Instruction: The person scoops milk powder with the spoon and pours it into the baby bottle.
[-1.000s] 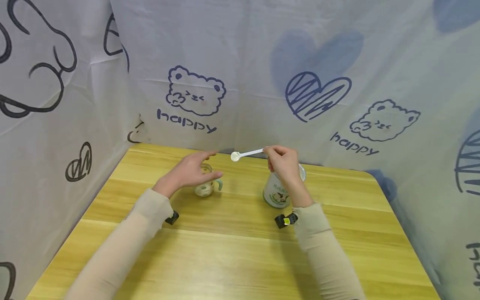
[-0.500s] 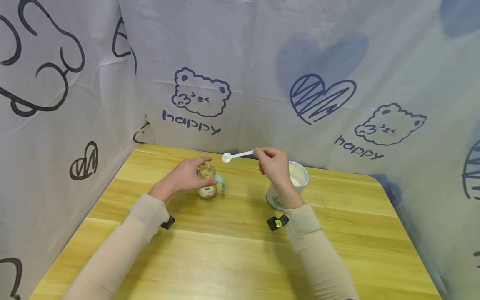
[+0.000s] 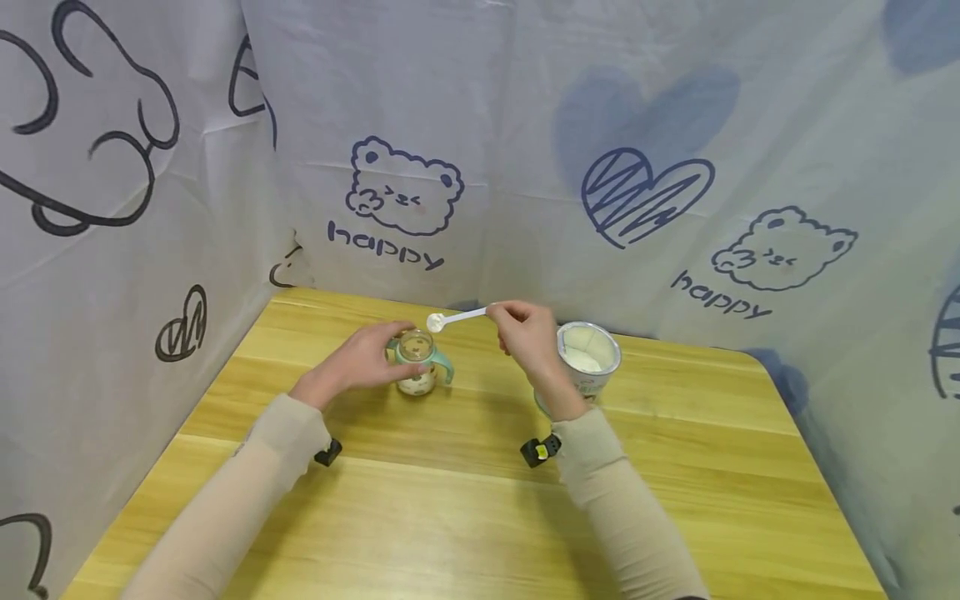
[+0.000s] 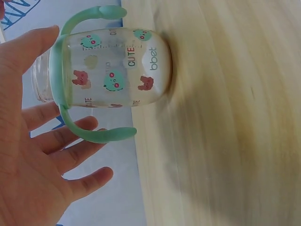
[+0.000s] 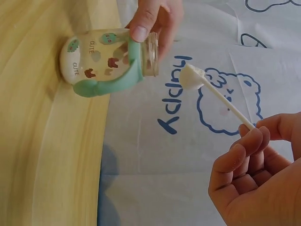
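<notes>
A clear baby bottle (image 3: 417,379) with green handles and small printed figures stands upright on the table, its neck uncovered. My left hand (image 3: 363,357) holds it at the green collar, thumb on one side and index finger on the other; the remaining fingers spread loosely in the left wrist view. With thumb and fingertips, my right hand (image 3: 527,337) pinches the thin handle of a white measuring scoop (image 5: 193,77). White powder fills the scoop, which hangs level a little above and right of the bottle mouth. Behind the right hand stands an open powder tin (image 3: 588,379), partly hidden by the wrist.
Pale powder shows inside the tin. The wooden table (image 3: 420,517) runs to a printed cloth (image 3: 510,233) at the back and sides. Black wrist devices hang below both cuffs.
My right hand has carried the filled scoop left, away from the tin and close to the bottle mouth. My left hand has closed in around the bottle's collar.
</notes>
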`<state>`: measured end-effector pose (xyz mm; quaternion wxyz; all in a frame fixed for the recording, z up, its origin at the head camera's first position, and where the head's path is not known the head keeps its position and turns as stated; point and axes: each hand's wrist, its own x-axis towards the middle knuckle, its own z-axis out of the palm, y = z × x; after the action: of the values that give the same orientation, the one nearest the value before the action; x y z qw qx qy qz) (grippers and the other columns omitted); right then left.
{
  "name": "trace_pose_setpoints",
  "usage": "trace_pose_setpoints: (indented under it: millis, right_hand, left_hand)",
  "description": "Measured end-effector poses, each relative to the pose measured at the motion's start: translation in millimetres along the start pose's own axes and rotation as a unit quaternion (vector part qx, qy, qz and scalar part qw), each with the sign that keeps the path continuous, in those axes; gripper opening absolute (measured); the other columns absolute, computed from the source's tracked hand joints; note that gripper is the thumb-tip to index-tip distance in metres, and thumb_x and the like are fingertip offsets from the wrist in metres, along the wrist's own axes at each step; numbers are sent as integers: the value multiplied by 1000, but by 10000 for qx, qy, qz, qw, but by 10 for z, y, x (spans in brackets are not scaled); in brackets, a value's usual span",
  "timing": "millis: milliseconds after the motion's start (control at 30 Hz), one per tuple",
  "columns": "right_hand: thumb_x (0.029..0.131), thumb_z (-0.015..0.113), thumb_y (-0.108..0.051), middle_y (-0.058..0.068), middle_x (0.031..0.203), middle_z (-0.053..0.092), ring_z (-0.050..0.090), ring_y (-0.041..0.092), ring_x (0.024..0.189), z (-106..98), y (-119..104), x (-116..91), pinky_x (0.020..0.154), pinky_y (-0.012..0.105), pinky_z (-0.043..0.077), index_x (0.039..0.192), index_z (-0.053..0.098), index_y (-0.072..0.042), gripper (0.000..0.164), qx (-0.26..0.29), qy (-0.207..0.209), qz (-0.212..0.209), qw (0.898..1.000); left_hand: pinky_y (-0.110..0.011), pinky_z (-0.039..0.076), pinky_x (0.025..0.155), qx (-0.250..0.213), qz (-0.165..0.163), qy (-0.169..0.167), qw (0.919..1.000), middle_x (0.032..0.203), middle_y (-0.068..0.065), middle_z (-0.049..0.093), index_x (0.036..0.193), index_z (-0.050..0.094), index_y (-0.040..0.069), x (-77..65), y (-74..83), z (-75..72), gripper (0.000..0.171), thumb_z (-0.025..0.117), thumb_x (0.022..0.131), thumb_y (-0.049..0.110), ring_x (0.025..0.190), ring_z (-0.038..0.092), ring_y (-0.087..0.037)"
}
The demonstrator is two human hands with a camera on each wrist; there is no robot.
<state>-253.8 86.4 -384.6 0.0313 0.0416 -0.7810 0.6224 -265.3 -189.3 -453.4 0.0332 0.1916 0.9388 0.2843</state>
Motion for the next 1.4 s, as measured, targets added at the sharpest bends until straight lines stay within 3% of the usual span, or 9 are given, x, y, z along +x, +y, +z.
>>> trace_pose_setpoints:
  millis: [433, 600, 833, 1067, 1400]
  right_hand:
    - [99, 68, -23, -2, 63, 61, 52, 11, 54, 152, 58, -18, 51, 24, 45, 108, 82, -6, 24, -333, -64, -63, 9994]
    - [100, 68, -24, 4, 67, 64, 53, 11, 54, 206, 77, -36, 53, 25, 46, 110, 82, -7, 25, -553, -51, -265, 9981]
    - [101, 67, -25, -1, 67, 63, 51, 11, 54, 260, 110, -75, 51, 25, 42, 112, 83, -8, 26, -850, -142, -621, 9943]
    - [102, 67, -25, 0, 62, 57, 40, 13, 52, 298, 178, -96, 48, 24, 31, 113, 83, -8, 25, -1200, -283, -1120, 9860]
    - [100, 69, -21, 2, 62, 61, 44, 11, 53, 335, 195, -109, 50, 22, 34, 113, 83, -8, 23, -1739, -437, -1827, 9667]
  left_hand:
    - [-58, 45, 119, -154, 3, 92, 9998, 151, -19, 59, 154, 51, 7, -33, -84, 35, 85, 76, 91, 58, 139, 56, -40]
    - [-59, 46, 118, -270, 7, 114, 9996, 148, -18, 62, 154, 51, 8, -42, -94, 63, 84, 76, 91, 58, 137, 58, -40]
    - [-60, 45, 118, -309, 0, 141, 9994, 148, -17, 62, 154, 52, 8, -53, -108, 74, 82, 78, 91, 55, 138, 57, -40]
    - [-60, 44, 119, -311, -11, 165, 9994, 150, -17, 61, 153, 53, 8, -47, -125, 80, 83, 77, 91, 58, 139, 57, -40]
    - [-60, 44, 119, -299, -46, 113, 9995, 152, -17, 59, 155, 52, 11, -56, -108, 65, 84, 76, 91, 60, 141, 55, -40]
